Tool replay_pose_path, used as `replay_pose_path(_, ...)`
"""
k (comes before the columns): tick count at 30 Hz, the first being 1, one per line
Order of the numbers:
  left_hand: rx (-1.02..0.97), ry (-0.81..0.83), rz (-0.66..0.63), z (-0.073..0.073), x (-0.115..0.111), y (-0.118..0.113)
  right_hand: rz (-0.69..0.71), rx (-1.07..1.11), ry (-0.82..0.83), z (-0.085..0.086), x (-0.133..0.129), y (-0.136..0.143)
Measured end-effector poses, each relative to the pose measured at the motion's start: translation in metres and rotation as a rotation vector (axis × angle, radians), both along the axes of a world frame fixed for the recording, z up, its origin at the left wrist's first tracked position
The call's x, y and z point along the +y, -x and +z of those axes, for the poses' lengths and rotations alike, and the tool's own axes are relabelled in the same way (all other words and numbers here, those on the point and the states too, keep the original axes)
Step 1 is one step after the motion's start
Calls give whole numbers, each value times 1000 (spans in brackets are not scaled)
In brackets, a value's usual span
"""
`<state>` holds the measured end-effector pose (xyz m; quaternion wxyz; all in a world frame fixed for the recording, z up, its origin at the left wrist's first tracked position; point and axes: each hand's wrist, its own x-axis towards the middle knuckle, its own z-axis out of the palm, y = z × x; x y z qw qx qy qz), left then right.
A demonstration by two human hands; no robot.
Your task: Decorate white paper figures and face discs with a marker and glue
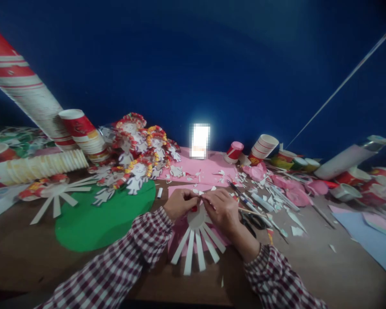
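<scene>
A paper cup (197, 219) cut into strips lies splayed out in front of me, its white round base in the middle. Several straight white strips fan towards me, and a bit of red shows at its far side. My left hand (182, 203) is closed, thumb and fingers pinching at that far side. Opposite it, my right hand (222, 209) is closed too, its fingertips meeting the left ones over a strip of the cup. The exact spot of the pinch is partly hidden by the fingers. Pink paper (176, 240) lies beneath the cup.
On the left are a green paper disc (106, 219), another cut cup (59, 191), decorated paper figures (138, 174) and stacked cups (35, 169). Scissors (255, 219), pens and paper scraps (297, 231) lie at right. A bright pixelated patch (200, 139) stands at the back.
</scene>
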<state>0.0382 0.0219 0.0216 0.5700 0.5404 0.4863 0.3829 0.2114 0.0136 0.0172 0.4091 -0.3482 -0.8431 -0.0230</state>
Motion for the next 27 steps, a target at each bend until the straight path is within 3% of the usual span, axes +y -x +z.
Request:
replay_pose_path(10, 47, -116, -11, -12, 4, 3, -15, -43, 3, -3, 0, 1)
replay_pose_path(20, 82, -143, 5, -1, 1, 2, -14, -71, 39, -4, 0, 0)
replay_pose_path(27, 26, -141, -58, -5, 3, 6, 1, -89, 52, 0, -1, 0)
